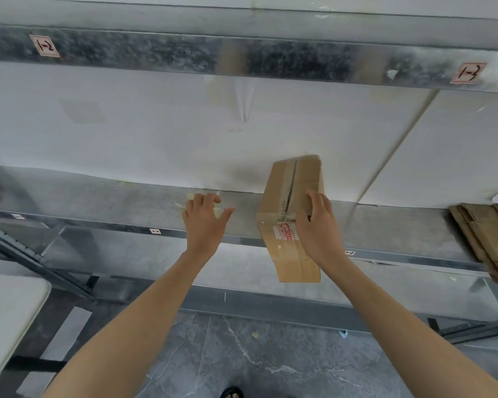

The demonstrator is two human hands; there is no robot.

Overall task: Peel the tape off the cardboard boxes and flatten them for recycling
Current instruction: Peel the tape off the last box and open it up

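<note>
Evidently small and probably light, the sealed cardboard box (305,176) lies across the front edge of the metal shelf (112,193), its near end overhanging. Its walls look stiff but crushable. The tape (288,175) along the top seam looks glossy and likely slick, so purchase is best taken on the cardboard edges, lifting a tape end near the red label (285,231). The right hand (318,222) grasps the box's top right edge. The left hand (204,219) hovers released beside it, holding nothing. Flattened cardboard (489,239) is stacked well apart to the right.

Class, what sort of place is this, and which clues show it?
Probably a storeroom or warehouse: galvanised metal shelving with handwritten bay labels, and flattened cardboard stacked on the shelf.
</note>
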